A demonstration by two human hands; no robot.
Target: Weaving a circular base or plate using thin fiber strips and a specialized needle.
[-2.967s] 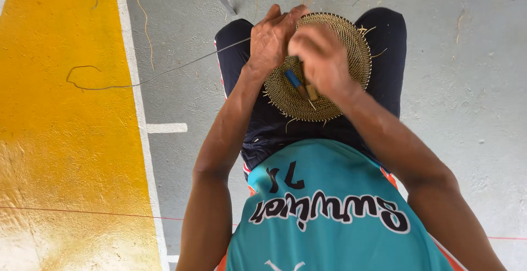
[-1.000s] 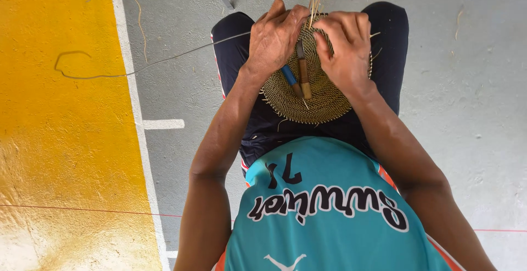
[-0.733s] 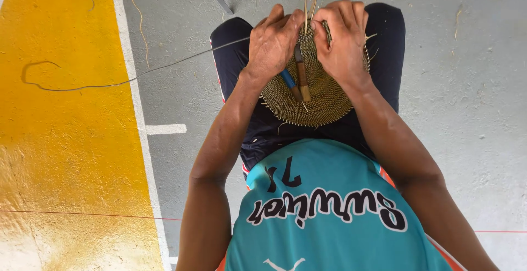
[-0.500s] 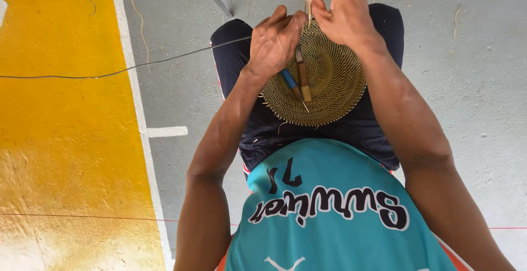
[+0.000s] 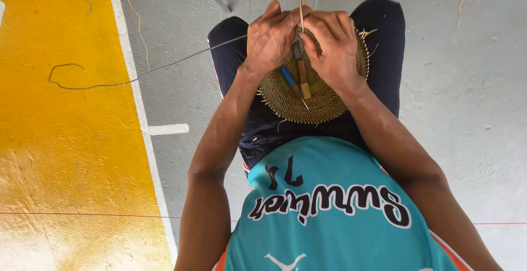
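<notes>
Tools [image 5: 296, 76] upright across woven disc [image 5: 291, 103]

Woven straw disc [image 5: 299, 98] (coarse, matt); wooden tool handle [image 5: 302, 76]; rough painted concrete floor [image 5: 466, 101].

A round, flat woven disc [image 5: 307, 98] of tan straw coils rests on the person's lap, its near edge curving toward the body. Two slim tools [image 5: 296, 76], one blue-handled and one brown, lie across its face. A thin strand [image 5: 164, 68] trails leftward over the floor, seemingly from the disc's far edge.
</notes>
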